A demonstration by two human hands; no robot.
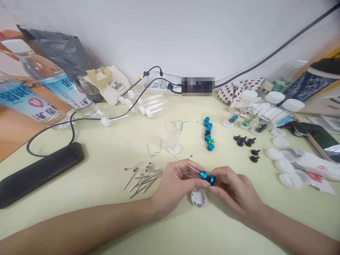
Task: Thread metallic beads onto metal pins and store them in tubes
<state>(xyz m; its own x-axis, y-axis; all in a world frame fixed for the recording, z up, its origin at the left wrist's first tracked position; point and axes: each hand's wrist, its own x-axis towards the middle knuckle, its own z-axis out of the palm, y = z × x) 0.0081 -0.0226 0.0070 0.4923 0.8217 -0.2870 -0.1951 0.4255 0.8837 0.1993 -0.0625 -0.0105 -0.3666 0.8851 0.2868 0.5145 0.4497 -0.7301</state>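
A shiny blue metal fitting (pixel 204 175) with a thin metal rod (pixel 191 167) sticking out toward the upper left is held between both hands. My left hand (pixel 172 186) pinches it from the left, thumb in front. From the right, my right hand (pixel 236 193) grips its dark end with thumb and fingers. Just below the fingertips lies a small white cap (pixel 198 189) with tiny metal parts inside. Thin metal rods (pixel 140 182), some with red or dark ends, lie beside my left hand. Beyond my hands, several blue, green and black fittings (pixel 208 134) form a row.
Hex keys (pixel 150 150) lie near an upright clear tube (pixel 173 132). Black flanged pieces (pixel 241 141), white caps (pixel 284 166) and filled tubes (pixel 265 113) are at right. Bottles (pixel 58 81), a black case (pixel 42 173), a cable (pixel 73 131) and capped tubes (pixel 154 104) occupy the left and back.
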